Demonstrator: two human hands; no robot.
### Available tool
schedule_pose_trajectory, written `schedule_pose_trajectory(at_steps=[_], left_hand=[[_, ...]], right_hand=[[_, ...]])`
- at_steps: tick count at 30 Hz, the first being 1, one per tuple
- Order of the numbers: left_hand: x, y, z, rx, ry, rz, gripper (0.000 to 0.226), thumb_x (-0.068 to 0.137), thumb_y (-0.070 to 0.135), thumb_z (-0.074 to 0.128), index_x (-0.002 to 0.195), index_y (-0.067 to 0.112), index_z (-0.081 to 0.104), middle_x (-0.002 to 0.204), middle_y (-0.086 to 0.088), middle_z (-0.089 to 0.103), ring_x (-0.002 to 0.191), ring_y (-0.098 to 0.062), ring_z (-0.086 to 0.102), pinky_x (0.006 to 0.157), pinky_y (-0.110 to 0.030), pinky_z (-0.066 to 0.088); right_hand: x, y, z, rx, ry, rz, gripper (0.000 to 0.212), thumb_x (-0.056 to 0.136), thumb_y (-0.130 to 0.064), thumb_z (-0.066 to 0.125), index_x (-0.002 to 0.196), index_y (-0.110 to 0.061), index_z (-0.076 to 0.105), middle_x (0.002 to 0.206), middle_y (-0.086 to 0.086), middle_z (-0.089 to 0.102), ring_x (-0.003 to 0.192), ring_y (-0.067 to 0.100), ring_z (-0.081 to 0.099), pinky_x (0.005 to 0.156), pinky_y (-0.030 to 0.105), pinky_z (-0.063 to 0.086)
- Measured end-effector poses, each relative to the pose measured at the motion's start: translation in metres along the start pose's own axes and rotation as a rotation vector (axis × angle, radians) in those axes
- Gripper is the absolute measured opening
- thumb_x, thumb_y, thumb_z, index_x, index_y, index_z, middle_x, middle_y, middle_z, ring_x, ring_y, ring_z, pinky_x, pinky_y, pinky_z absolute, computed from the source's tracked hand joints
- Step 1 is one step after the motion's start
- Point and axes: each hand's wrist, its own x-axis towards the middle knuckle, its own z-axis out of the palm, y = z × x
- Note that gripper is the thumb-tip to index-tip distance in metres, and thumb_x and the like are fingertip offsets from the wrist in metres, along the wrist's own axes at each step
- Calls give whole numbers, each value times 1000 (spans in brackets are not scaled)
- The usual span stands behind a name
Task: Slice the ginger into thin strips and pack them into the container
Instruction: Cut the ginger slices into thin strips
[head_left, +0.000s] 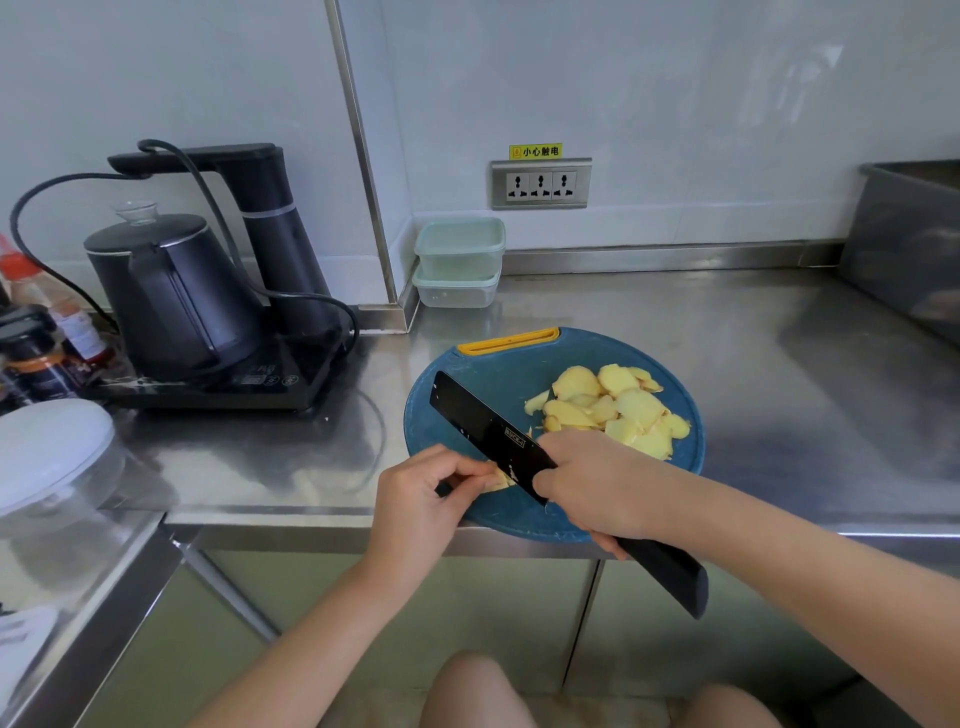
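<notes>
A round blue cutting board (498, 364) with a yellow grip lies on the steel counter. A pile of pale yellow ginger slices (613, 405) covers its right half. My right hand (592, 483) grips a black knife (488, 431), whose blade lies across the board's near left part. My left hand (421, 493) pinches a small piece of ginger (500, 479) against the blade's left side; most of that piece is hidden. Two stacked clear containers (460, 262) with pale green lids stand at the back by the wall.
A black electric kettle (171, 296) on its base with a cord stands left of the board. Bottles and jars (41, 338) and a white-lidded glass jar (52, 457) sit at the far left. A steel tub (909, 244) is at the right. Wall sockets (540, 184) are behind.
</notes>
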Motion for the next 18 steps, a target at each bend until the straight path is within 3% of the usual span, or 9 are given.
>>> schedule_pose_trajectory(at_steps=[6, 10, 13, 15, 18], left_hand=[[1, -2, 0, -5, -1, -38, 13, 71, 9, 79, 78, 20, 77, 77, 12, 70, 69, -7, 64, 66, -12, 46], [1, -2, 0, -6, -2, -39, 13, 72, 9, 79, 78, 20, 77, 76, 13, 70, 68, -8, 63, 65, -15, 47], [1, -2, 0, -3, 1, -38, 14, 72, 6, 79, 77, 20, 77, 75, 12, 70, 68, -9, 64, 64, -18, 50], [2, -1, 0, 6, 10, -39, 16, 72, 5, 79, 76, 20, 77, 73, 11, 70, 67, -10, 63, 64, -20, 50], [2, -1, 1, 12, 8, -24, 16, 71, 3, 80, 77, 18, 77, 73, 12, 70, 67, -8, 64, 65, -16, 49]], right_hand=[[-1, -2, 3, -93, 23, -38, 15, 96, -8, 38, 84, -7, 47, 58, 4, 45, 30, 7, 43, 35, 16, 28], [1, 1, 9, -147, 55, -44, 14, 97, -9, 38, 88, -7, 49, 67, 3, 45, 49, 11, 41, 38, 17, 30], [9, 1, 15, -218, 77, -48, 22, 95, -11, 39, 74, -17, 43, 71, 0, 43, 58, 12, 42, 48, 20, 37], [15, 2, 19, -227, 89, -51, 27, 93, -12, 40, 68, -20, 38, 70, -1, 44, 58, 11, 40, 56, 21, 40], [17, 4, 26, -206, 111, -49, 28, 94, -12, 39, 67, -20, 36, 69, -1, 43, 59, 14, 41, 55, 21, 38]])
